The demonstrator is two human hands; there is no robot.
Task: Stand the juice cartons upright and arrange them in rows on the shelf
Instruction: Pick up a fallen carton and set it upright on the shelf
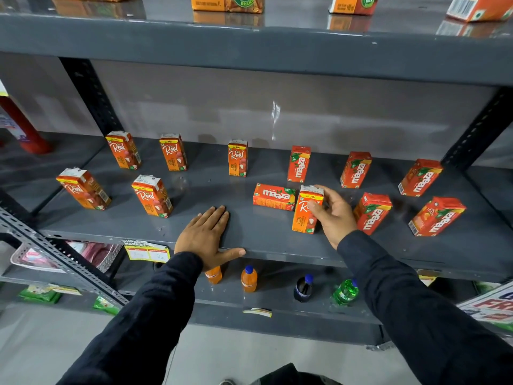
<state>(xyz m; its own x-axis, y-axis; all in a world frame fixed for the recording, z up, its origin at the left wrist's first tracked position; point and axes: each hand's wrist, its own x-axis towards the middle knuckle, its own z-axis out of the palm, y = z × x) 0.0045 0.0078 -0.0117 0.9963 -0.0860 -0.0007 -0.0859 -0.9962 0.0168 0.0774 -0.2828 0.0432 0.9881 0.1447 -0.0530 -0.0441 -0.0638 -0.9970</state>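
Note:
Small orange juice cartons stand on a grey metal shelf (249, 232). Several "Real" cartons stand upright on the left half, such as one at the back (237, 158) and one in front (152, 195). Several "maaza" cartons stand upright on the right, such as one at the back (299, 164) and one near the front (437, 216). One maaza carton (273, 196) lies on its side in the middle. My right hand (333, 213) grips an upright Real carton (304, 215) just right of the lying one. My left hand (206, 236) rests flat on the shelf's front edge, fingers spread, holding nothing.
The shelf above (249, 43) carries larger orange cartons, one tipped at far right (477, 8). Below stand small drink bottles: orange (249, 278), dark (303, 289), green (345, 291). Slotted uprights (91, 93) frame the bay. A red container (23, 126) stands at far left.

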